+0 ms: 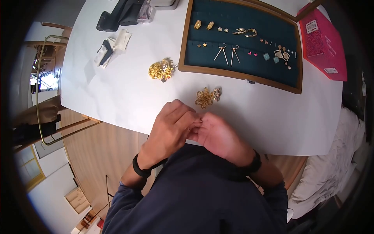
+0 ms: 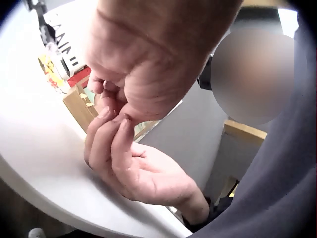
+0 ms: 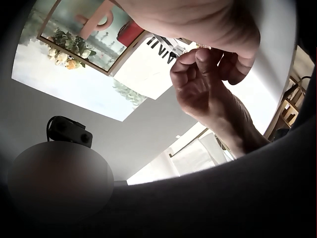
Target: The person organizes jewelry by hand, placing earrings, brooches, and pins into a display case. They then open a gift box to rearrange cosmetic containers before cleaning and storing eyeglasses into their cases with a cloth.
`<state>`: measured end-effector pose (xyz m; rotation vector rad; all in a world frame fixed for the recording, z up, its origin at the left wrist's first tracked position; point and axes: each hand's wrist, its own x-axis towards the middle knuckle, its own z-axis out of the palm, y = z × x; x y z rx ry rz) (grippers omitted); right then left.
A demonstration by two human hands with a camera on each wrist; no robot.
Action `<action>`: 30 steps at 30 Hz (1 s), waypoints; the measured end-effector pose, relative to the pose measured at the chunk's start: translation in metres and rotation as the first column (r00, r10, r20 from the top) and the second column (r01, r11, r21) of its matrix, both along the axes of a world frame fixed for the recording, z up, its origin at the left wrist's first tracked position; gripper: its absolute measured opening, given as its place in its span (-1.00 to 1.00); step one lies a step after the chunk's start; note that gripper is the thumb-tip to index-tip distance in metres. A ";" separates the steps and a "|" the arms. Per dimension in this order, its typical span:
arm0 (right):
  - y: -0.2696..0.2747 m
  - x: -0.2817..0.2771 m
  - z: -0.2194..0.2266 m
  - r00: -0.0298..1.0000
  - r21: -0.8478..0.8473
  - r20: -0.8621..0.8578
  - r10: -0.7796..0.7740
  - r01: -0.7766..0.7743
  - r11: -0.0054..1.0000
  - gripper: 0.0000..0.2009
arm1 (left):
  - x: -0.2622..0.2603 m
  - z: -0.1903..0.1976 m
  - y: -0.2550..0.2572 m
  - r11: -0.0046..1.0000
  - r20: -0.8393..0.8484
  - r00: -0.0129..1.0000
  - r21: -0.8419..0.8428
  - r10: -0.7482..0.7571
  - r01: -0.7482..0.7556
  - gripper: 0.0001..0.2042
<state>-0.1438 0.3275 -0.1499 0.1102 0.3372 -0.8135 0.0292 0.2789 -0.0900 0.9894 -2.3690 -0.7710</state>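
My left hand [image 1: 169, 126] and right hand [image 1: 222, 136] meet at the fingertips over the table's near edge. In the right wrist view the left hand [image 3: 210, 96] has its thumb against a curled index finger, beside the right hand [image 3: 203, 25]. The left wrist view has the right hand's [image 2: 143, 173] bent fingers reaching up to the left hand [image 2: 143, 64]. Whatever lies between the fingertips is too small or hidden to tell. Just beyond the hands lie a gold flower-shaped piece [image 1: 203, 98] and a small sparkling piece [image 1: 217, 93]; farther left is a gold jewelry cluster [image 1: 161, 70].
A wooden-framed case [image 1: 241, 79] with a dark green lining holds several earrings at the back right. Beside it lies a pink package [image 1: 325, 46]. Small cloth pieces [image 1: 120, 40] and black objects [image 1: 128, 13] are at the back left of the white table [image 1: 117, 93].
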 end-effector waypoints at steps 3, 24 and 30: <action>0.003 0.002 -0.006 0.999 0.090 -0.009 -0.035 0.036 0.995 -0.67 | 0.004 0.003 0.000 0.995 0.038 0.994 0.009 -0.099 0.099 -0.65; 0.049 -0.132 0.008 0.901 0.034 -0.271 -0.337 0.359 0.933 -0.59 | -0.050 0.021 -0.223 0.933 0.133 0.964 -0.249 -0.231 0.259 -0.68; 0.059 -0.143 0.001 0.864 -0.010 -0.166 -0.476 0.481 0.877 -0.59 | -0.085 0.012 -0.218 0.997 0.011 0.999 -0.053 -0.050 0.050 -0.83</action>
